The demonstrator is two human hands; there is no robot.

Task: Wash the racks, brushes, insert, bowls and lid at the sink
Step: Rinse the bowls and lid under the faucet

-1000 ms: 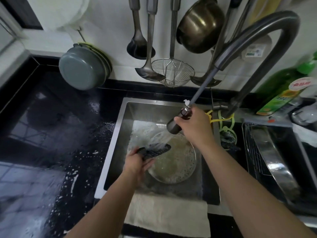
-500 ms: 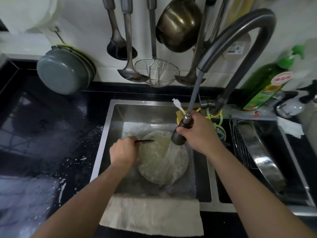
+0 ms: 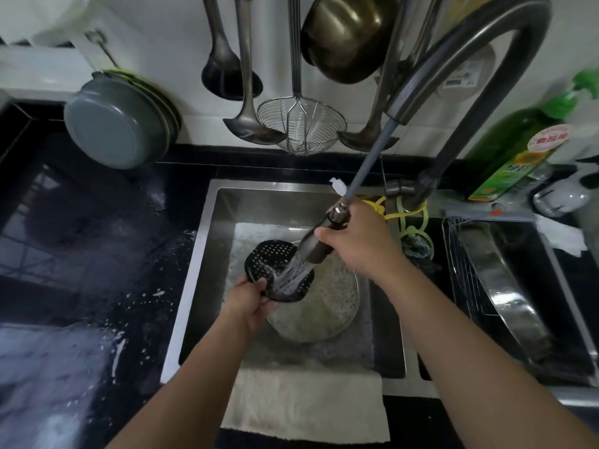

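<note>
Once edge-on 0.5 s ago, turned insert (image 3: 275, 273) face-up over sink (image 3: 207, 254) under sprayer (image 3: 312, 251); left hand (image 3: 248, 303) pinched its rim, right hand (image 3: 359, 244) wrapped sprayer; rinsing underway.

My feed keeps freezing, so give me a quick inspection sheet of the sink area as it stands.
Surface: black counter wet, foam-flecked; cloth over sink's front edge.
Job's things: black perforated insert under the spray; foamy bowl below it.
Clutter: green bottle, wire rack in right basin.
Hands: left hand pinches the insert's edge; right hand grips the spray head.
Cables: pull-out hose extended.
Surroundings: ladles, strainer, pot hang on wall; grey dishes lean there.
</note>
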